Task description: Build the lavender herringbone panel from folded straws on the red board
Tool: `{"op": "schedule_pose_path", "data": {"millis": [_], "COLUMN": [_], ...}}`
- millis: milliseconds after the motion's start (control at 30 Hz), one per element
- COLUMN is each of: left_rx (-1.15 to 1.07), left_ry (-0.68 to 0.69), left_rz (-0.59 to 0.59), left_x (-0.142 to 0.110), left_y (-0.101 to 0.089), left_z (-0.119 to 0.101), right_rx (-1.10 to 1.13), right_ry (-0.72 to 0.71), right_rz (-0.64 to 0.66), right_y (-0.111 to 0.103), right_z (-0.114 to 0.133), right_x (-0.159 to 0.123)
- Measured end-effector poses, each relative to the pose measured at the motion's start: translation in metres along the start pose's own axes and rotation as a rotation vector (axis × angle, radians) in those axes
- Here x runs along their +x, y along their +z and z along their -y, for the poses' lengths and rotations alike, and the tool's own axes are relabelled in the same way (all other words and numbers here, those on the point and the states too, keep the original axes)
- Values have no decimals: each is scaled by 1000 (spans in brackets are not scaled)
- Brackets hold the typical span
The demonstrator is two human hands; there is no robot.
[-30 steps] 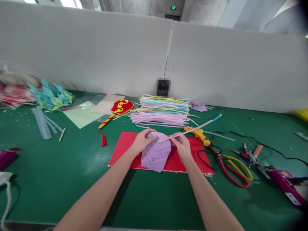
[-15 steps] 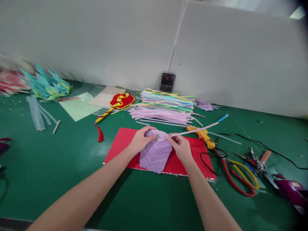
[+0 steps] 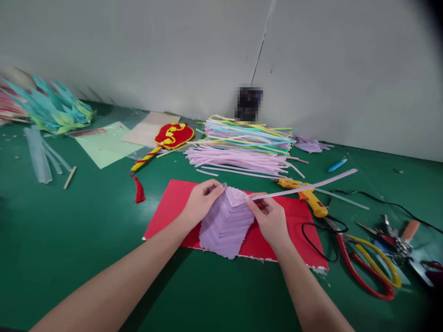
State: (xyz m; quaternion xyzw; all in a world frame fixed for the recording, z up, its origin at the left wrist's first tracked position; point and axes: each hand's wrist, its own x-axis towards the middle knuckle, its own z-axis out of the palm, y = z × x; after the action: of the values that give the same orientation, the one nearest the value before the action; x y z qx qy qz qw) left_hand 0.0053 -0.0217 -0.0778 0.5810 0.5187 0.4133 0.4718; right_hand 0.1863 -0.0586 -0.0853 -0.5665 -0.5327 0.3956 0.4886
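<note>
A lilac leaf-shaped piece (image 3: 226,226), built of pipe cleaners laid in V-shaped rows, lies over a red board (image 3: 299,230). My left hand (image 3: 199,203) grips its upper left edge, thumb on top and fingers curled behind. At the upper right edge, my right hand (image 3: 272,219) pinches a loose lilac pipe cleaner (image 3: 311,186) close to the piece. The rest of that pipe cleaner sticks out to the right, over a yellow-orange glue gun (image 3: 313,200). Whether its near end is joined to the piece is hidden by my fingers.
Behind the board lies a pile of lilac and coloured pipe cleaners (image 3: 238,161). A red-and-yellow fan (image 3: 173,136) rests to the left. Red-and-yellow-handled pliers (image 3: 372,288), a black cord and a blue pen-like stick (image 3: 337,165) lie at right. A wall stands behind.
My left thumb has shifted off the top of the lilac piece to its left edge. The pipe cleaner has swung a little, uncovering the blue stick. The camera view has shifted slightly.
</note>
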Motion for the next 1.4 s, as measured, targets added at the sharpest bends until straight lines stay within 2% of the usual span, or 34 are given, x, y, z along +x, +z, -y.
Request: {"op": "schedule_pose_path", "data": {"millis": [400, 567, 833, 967, 1200, 1400], "left_rx": [-70, -20, 27, 68, 72, 118], "left_ry": [-18, -2, 17, 54, 13, 17], "left_rz": [11, 18, 69, 139, 224, 195], "left_x": [-2, -2, -2, -1, -1, -2], "left_y": [1, 1, -1, -4, -8, -7], "left_z": [-5, -4, -4, -4, -2, -6], "right_rx": [-31, -31, -7, 9, 17, 24], "right_ry": [-14, 1, -3, 4, -43, -60], "right_rz": [-3, -4, -9, -16, -53, -46], "right_y": [0, 0, 0, -1, 0, 2], "right_z": [2, 3, 1, 1, 4, 7], "right_x": [-1, -1, 0, 1, -2, -5]}}
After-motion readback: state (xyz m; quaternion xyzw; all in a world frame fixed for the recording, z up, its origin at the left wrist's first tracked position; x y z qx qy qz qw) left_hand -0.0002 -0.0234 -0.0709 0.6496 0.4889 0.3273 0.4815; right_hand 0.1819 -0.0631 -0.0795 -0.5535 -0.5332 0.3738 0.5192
